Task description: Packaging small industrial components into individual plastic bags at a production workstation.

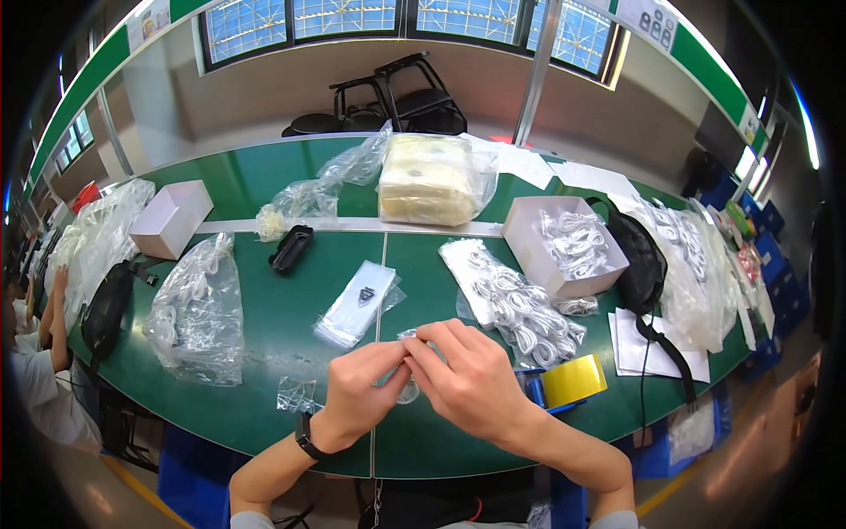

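Note:
My left hand (363,386) and my right hand (474,381) meet over the near middle of the green table (291,309). The fingertips of both are pinched together. Between and below them shows a bit of something clear and whitish (407,393); the fingers hide most of it, so its kind cannot be told. Just beyond the hands lies a stack of flat clear plastic bags (345,319) with a small dark triangular mark on top. To the right of it, bundled white cables (529,322) lie in a heap. Beside my right wrist stands a blue holder with a yellow block (575,383).
A white box of cables (564,273) and a black bag (636,264) stand at right. At left are a crumpled clear bag (198,317), an open white box (172,231) and a black case (291,249). A wrapped package (427,189) sits far back. A co-worker's arm (58,317) shows far left.

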Available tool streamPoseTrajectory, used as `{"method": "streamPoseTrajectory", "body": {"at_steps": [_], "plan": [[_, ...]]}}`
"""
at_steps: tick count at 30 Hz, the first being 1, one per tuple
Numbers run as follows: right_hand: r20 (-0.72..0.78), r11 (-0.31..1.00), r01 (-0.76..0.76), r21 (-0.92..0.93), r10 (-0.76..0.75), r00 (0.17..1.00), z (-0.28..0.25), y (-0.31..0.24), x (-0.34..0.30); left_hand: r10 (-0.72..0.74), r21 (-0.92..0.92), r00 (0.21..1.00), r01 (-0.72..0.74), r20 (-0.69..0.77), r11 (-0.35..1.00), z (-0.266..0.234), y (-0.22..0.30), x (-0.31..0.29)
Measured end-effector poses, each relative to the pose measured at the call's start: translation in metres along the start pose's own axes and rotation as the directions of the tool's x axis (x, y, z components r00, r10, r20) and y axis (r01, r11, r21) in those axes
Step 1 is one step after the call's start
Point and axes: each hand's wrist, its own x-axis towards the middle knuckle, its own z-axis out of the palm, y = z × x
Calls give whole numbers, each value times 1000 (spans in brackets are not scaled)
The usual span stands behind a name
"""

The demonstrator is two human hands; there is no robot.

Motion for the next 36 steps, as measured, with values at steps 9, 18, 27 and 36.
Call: {"method": "streamPoseTrajectory", "body": {"at_steps": [9, 18, 27, 36], "plan": [[257, 962, 198, -189, -146, 955, -5, 6, 5, 228, 237, 973, -228, 28, 945, 2, -5, 2], [269, 988, 157, 6, -153, 951, -5, 21, -1, 224, 286, 971, -238, 80, 928, 2, -3, 2], [186, 990, 131, 58, -139, 973, 1, 25, -9, 235, 266, 966, -255, 104, 930, 4, 0, 2], [139, 759, -361, 542, 343, 929, -6, 18, -6, 77, 32, 997, -77, 22, 996, 0, 10, 6]]}}
